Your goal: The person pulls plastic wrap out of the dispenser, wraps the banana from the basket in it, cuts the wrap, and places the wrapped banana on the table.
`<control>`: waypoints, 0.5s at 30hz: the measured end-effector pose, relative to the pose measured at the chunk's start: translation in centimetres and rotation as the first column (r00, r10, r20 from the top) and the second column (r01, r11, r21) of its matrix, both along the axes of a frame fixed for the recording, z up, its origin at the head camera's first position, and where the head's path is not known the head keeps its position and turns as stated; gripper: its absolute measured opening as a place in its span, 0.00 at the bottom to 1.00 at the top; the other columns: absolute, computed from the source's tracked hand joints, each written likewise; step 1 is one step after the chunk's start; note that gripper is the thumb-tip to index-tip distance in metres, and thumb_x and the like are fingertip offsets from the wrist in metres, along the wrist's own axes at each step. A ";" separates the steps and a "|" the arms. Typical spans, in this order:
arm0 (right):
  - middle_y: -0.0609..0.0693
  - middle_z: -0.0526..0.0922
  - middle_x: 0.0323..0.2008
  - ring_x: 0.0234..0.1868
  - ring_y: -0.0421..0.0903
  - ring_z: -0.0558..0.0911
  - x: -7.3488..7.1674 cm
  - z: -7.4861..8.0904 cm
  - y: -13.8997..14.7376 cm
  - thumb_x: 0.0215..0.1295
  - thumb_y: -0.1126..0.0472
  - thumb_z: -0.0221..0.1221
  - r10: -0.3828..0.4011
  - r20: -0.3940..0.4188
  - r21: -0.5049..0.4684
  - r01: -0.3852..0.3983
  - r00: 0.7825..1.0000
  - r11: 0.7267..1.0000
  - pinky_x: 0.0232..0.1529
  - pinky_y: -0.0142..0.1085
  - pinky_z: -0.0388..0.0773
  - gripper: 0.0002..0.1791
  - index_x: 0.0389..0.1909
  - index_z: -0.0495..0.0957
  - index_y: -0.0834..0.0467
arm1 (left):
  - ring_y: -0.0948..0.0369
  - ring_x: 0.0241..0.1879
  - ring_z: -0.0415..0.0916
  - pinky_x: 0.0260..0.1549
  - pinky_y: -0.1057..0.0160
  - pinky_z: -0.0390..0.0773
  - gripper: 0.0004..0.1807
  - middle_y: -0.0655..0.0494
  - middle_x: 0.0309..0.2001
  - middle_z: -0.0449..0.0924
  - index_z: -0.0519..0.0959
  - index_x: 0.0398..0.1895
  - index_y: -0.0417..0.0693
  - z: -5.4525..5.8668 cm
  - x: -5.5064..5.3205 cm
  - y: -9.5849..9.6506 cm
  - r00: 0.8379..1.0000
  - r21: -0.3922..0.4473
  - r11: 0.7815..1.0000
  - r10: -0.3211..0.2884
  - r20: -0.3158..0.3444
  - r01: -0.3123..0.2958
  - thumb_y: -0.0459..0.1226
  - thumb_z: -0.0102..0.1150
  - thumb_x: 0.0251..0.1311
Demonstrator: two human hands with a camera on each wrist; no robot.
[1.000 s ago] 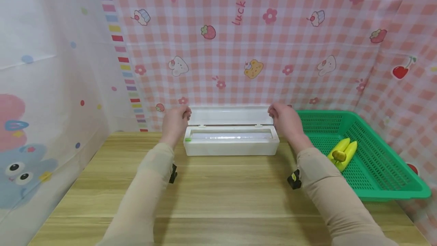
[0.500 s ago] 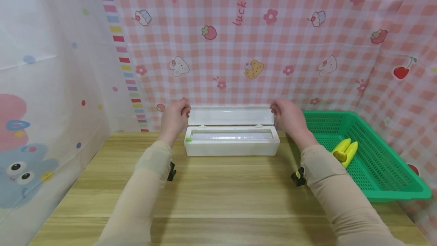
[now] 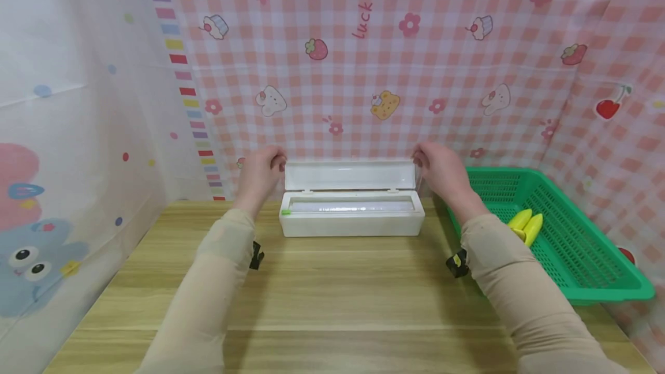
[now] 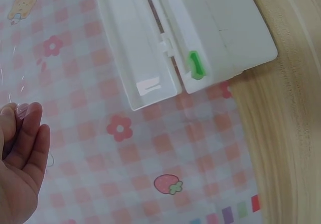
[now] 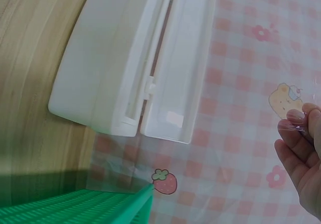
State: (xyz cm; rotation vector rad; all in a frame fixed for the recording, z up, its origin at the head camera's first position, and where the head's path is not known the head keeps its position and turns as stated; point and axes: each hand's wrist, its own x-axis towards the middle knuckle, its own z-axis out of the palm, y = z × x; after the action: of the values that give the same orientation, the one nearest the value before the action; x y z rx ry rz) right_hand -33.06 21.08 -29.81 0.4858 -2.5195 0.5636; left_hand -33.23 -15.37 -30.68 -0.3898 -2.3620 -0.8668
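A long white cling film dispenser (image 3: 353,227) sits at the back of the table, its lid (image 3: 350,176) tipped up and back on two hinges. At its left end is a small green slider (image 4: 196,66). A clear roll shows through the top slot. My left hand (image 3: 260,175), beside the lid's left end, pinches the edge of transparent cling film (image 4: 22,111) between thumb and fingers. Level with it at the lid's right end, my right hand (image 3: 444,172) pinches another part of the film, bunched at the fingertips. Most of the film is too clear to trace.
A green plastic basket (image 3: 587,229) stands on the right, close to my right forearm, with yellow bananas (image 3: 529,229) in it. The wooden table (image 3: 343,293) ends at a pink checked cloth (image 3: 343,85) hanging behind the dispenser.
Both hands have risen a little and moved slightly apart while still pinching the film. The dispenser and its lid stay where they were.
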 end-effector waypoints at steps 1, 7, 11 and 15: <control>0.59 0.83 0.35 0.38 0.57 0.80 0.0 0.1 0.0 0.70 0.71 0.55 -0.001 -0.001 0.000 0.001 1.000 1.000 0.45 0.51 0.79 0.03 0.38 0.78 0.64 | 0.51 0.33 0.80 0.38 0.53 0.80 0.04 0.47 0.31 0.84 0.82 0.35 0.37 0.1 0.1 0.0 1.000 -0.005 1.000 0.004 -0.004 -0.004 0.27 0.57 0.66; 0.58 0.83 0.35 0.38 0.57 0.80 0.1 0.9 -0.1 0.68 0.73 0.57 -0.002 -0.014 0.003 0.002 1.000 1.000 0.45 0.52 0.79 0.02 0.37 0.77 0.64 | 0.51 0.33 0.79 0.38 0.52 0.79 0.06 0.48 0.30 0.83 0.82 0.33 0.39 0.9 0.3 -0.1 1.000 -0.028 0.999 0.025 -0.018 -0.026 0.29 0.57 0.67; 0.58 0.82 0.34 0.38 0.57 0.80 0.2 1.4 0.0 0.69 0.72 0.56 0.004 -0.019 0.006 -0.004 1.000 1.000 0.44 0.51 0.79 0.03 0.37 0.77 0.64 | 0.51 0.33 0.80 0.38 0.53 0.81 0.06 0.47 0.31 0.83 0.82 0.34 0.39 1.4 0.6 -0.1 1.000 -0.019 1.000 0.021 -0.012 -0.021 0.29 0.57 0.68; 0.59 0.83 0.35 0.38 0.57 0.81 0.4 1.8 0.0 0.70 0.71 0.55 0.007 -0.031 -0.001 -0.007 0.999 1.000 0.45 0.51 0.79 0.03 0.37 0.77 0.64 | 0.51 0.33 0.80 0.38 0.53 0.82 0.05 0.46 0.32 0.83 0.82 0.34 0.39 1.8 0.7 -0.2 1.000 -0.022 1.000 0.008 -0.026 -0.008 0.28 0.58 0.67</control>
State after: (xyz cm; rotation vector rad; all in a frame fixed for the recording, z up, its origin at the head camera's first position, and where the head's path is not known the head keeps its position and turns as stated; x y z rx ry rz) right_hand -32.68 21.07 -28.01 0.4999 -2.4888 0.5556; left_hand -32.51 -15.57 -28.88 -0.3979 -2.3494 -0.8275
